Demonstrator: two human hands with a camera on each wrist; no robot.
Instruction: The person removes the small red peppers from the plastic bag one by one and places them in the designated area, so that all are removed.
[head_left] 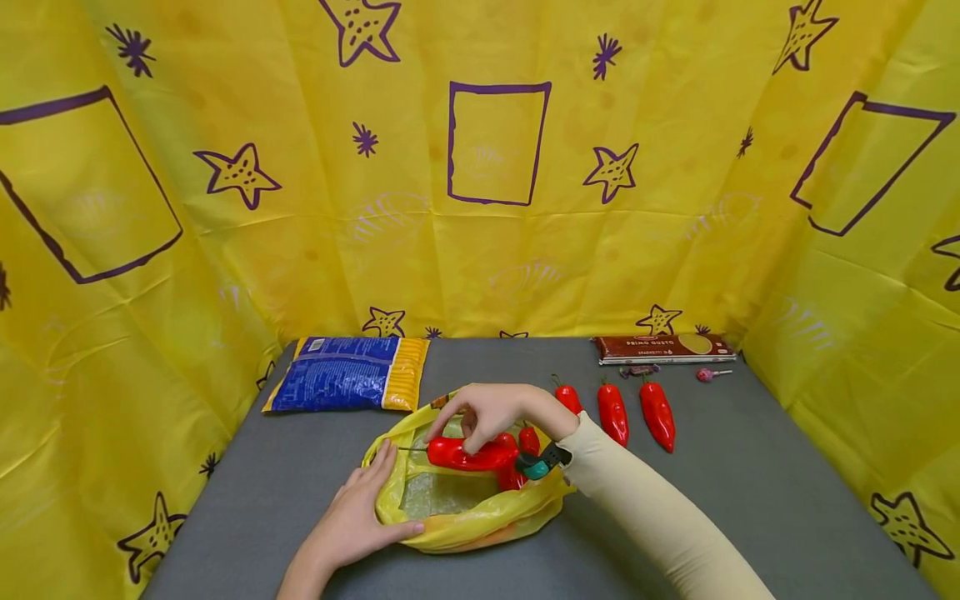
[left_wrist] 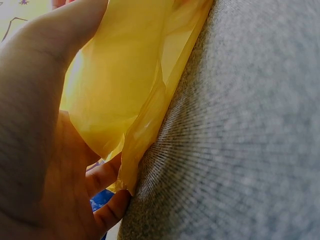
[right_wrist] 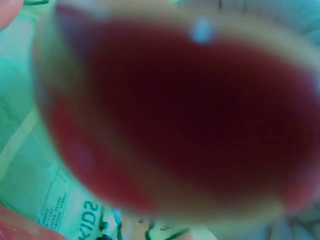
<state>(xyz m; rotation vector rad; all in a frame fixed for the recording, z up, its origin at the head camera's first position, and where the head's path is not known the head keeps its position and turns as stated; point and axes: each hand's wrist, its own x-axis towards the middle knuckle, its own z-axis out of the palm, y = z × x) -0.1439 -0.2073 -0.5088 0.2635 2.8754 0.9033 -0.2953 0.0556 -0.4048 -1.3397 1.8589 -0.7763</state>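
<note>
My right hand (head_left: 486,412) reaches over the mouth of a yellow plastic bag (head_left: 480,529) and grips a glossy red pepper (head_left: 465,455) from above, its thin stem pointing left. Beside it, more red peppers (head_left: 528,440) show at the right side of the opening, partly hidden by the wrist. In the right wrist view a red pepper (right_wrist: 200,110) fills most of the picture, blurred. My left hand (head_left: 358,508) holds the bag's left side, thumb over the near rim; in the left wrist view, the yellow plastic (left_wrist: 120,65) lies between thumb and fingers.
Three red peppers (head_left: 657,417) lie right of the bag. Behind them are a brown biscuit packet (head_left: 663,348), a wrapped candy (head_left: 640,371) and a lollipop (head_left: 707,375). A blue and yellow packet (head_left: 345,373) lies back left on the grey table (head_left: 277,467). Yellow curtains (head_left: 480,267) enclose it.
</note>
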